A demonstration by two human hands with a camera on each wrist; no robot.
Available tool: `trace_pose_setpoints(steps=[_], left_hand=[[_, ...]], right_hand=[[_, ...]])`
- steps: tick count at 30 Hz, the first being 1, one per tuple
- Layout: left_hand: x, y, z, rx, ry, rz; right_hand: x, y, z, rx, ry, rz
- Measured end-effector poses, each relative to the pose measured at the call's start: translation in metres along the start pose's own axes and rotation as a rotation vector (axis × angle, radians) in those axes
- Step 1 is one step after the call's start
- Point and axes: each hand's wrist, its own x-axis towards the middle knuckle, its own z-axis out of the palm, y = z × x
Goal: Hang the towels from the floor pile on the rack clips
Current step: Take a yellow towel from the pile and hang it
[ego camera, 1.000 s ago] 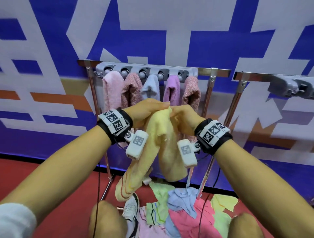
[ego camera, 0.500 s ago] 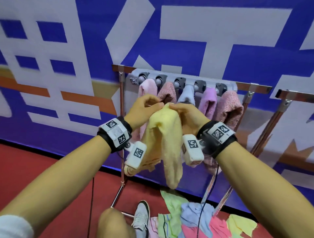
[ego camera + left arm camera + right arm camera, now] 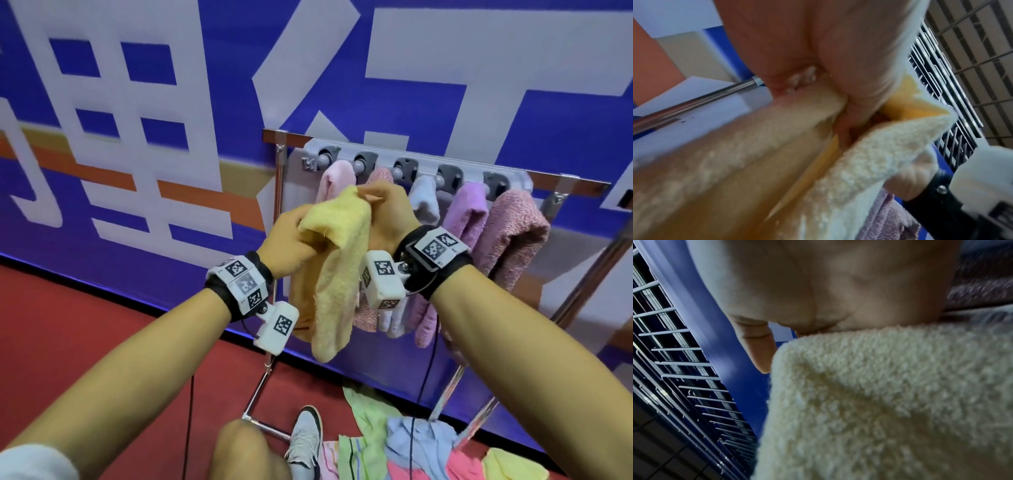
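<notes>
Both hands hold a yellow towel (image 3: 337, 260) up in front of the rack. My left hand (image 3: 291, 240) grips its left fold and my right hand (image 3: 383, 209) pinches its top edge just below the leftmost clip (image 3: 325, 159). The towel hangs down between my wrists. The grey clip bar (image 3: 414, 168) carries several towels: light pink (image 3: 337, 178), speckled pink, pale blue (image 3: 424, 198), lilac (image 3: 469, 212) and speckled rose (image 3: 513, 233). In the wrist views the yellow towel (image 3: 777, 162) (image 3: 879, 402) fills the frame under each palm.
A pile of towels (image 3: 411, 452) in green, blue, pink and yellow lies on the red floor at the rack's foot. My shoe (image 3: 306, 435) stands beside it. The chrome rack frame (image 3: 279, 192) has slanted legs. A blue and white printed wall (image 3: 171, 137) is behind.
My view has swung left, so the rack now sits to the right. Both hands have carried the yellow towel up toward the left end of the clip bar.
</notes>
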Motion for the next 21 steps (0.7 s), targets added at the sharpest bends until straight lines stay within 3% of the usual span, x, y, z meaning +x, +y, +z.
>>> trace_pose_setpoints(steps=[5,9,12,16,21], left_hand=[[0.013,-0.026,-0.017,0.137,0.245,-0.014],[0.027,-0.019,-0.038,0.156,0.428,0.005],[0.043,-0.013,-0.054,0.047,0.576,-0.066],[0.063,-0.006,-0.069,-0.358,0.715,-0.238],[0.079,0.0,-0.069,-0.525,0.727,-0.309]], right_hand=[[0.019,-0.003,0.032,-0.081,0.024,-0.012],[0.048,-0.006,0.05,-0.208,0.102,-0.028],[0.065,-0.005,0.063,-0.356,0.142,-0.01],[0.089,-0.005,0.079,-0.562,0.084,-0.046],[0.11,-0.028,0.092,-0.623,0.066,-0.114]])
